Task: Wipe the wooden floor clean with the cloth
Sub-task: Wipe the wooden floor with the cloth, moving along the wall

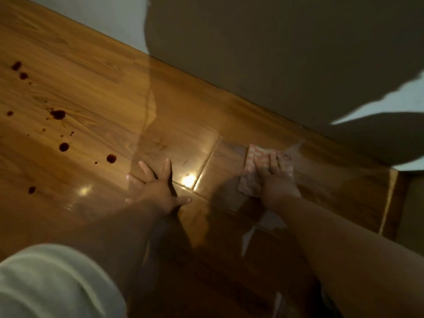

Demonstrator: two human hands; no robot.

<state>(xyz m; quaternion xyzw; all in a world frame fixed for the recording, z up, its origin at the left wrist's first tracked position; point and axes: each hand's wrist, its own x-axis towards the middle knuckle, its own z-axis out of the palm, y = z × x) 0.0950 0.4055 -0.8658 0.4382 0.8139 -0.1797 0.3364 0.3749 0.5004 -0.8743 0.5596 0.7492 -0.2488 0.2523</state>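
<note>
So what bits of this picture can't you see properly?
Head view: part of the cloth lies hidden under the right hand.
Head view: the dark spots are too dim to say what they are.
Head view: blurred pale fabric blocks the lower left floor.

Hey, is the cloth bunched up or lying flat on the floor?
Flat. The cloth lies spread on the wooden floor, the right hand pressing it with straight fingers.
</note>
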